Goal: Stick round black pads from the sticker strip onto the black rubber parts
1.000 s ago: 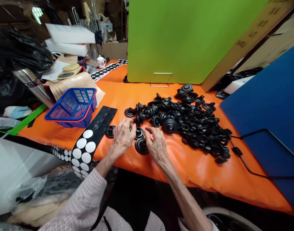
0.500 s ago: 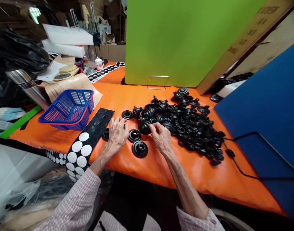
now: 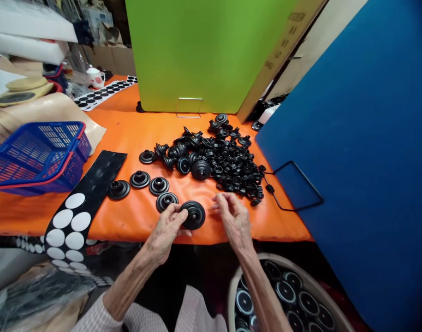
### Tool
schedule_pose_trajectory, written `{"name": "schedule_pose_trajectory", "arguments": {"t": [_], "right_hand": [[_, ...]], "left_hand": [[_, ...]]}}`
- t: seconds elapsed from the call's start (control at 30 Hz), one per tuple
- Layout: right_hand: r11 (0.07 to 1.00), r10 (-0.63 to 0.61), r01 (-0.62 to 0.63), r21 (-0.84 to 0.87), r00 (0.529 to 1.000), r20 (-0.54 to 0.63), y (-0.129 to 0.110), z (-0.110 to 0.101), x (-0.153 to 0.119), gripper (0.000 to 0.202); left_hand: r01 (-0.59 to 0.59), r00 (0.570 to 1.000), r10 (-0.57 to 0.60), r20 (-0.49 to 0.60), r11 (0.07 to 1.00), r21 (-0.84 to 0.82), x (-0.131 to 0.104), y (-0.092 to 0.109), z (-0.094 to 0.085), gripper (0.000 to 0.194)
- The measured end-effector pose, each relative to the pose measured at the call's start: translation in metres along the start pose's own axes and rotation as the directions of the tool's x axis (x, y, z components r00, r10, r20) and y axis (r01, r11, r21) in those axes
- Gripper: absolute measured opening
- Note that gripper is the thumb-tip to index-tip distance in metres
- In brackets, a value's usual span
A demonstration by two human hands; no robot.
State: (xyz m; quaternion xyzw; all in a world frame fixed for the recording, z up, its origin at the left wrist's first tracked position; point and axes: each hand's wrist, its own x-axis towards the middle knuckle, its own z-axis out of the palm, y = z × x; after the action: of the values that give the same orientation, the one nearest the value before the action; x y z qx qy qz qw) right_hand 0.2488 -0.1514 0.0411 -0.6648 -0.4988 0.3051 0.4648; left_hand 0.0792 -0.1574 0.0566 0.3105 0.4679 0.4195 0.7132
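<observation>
My left hand [image 3: 167,230] pinches a black round disc [image 3: 193,215] by its left edge, above the front of the orange table [image 3: 127,219]. To its right, my right hand [image 3: 234,221] is apart from the disc, its fingers curled; whether something small is between the fingertips is hard to make out. Several stepped black discs [image 3: 140,179] lie to the left of the hands, knobs up. Beyond the hands spreads a heap of black discs and small black hexagonal parts [image 3: 228,161].
At the left are a blue basket [image 3: 63,173] and a black strip with white circles [image 3: 81,221]. Green [image 3: 193,55] and blue [image 3: 335,115] boards stand behind and right. Below the table edge, a round tub [image 3: 232,295] holds many discs.
The view has swung to the right. My left hand has come off the table discs and now grips a disc; my right hand has left the heap and the disc it was touching.
</observation>
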Motion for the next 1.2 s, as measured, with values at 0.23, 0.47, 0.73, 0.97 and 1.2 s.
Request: {"name": "schedule_pose_trajectory", "arguments": {"t": [0.23, 0.47, 0.73, 0.97, 1.2], "right_hand": [[0.767, -0.331, 0.158, -0.621, 0.928, -0.174, 0.043, -0.014, 0.039, 0.021], [0.753, -0.371, 0.252, -0.607, 0.925, -0.077, 0.053, -0.012, 0.039, 0.021], [0.711, -0.417, 0.426, -0.559, 0.896, 0.152, 0.049, -0.007, 0.017, 0.018], [0.722, -0.419, 0.498, -0.48, 0.867, 0.268, 0.045, -0.007, 0.014, 0.025], [0.889, -0.377, 0.425, -0.172, 0.891, 0.251, -0.009, 0.01, -0.034, 0.022]], "left_hand": [[-0.117, 0.975, 0.136, -0.178, 0.986, 0.117, 0.014, 0.008, -0.015, 0.046], [-0.034, 0.99, 0.038, -0.136, 0.999, 0.035, -0.002, 0.005, -0.026, 0.044], [-0.089, 0.969, 0.073, -0.236, 0.994, -0.058, -0.002, 0.015, -0.05, 0.033], [0.027, 0.992, -0.048, -0.12, 0.986, -0.165, -0.021, 0.006, -0.04, 0.028], [-0.063, 0.995, 0.058, -0.085, 0.996, -0.06, -0.019, -0.007, -0.03, 0.042]]}}
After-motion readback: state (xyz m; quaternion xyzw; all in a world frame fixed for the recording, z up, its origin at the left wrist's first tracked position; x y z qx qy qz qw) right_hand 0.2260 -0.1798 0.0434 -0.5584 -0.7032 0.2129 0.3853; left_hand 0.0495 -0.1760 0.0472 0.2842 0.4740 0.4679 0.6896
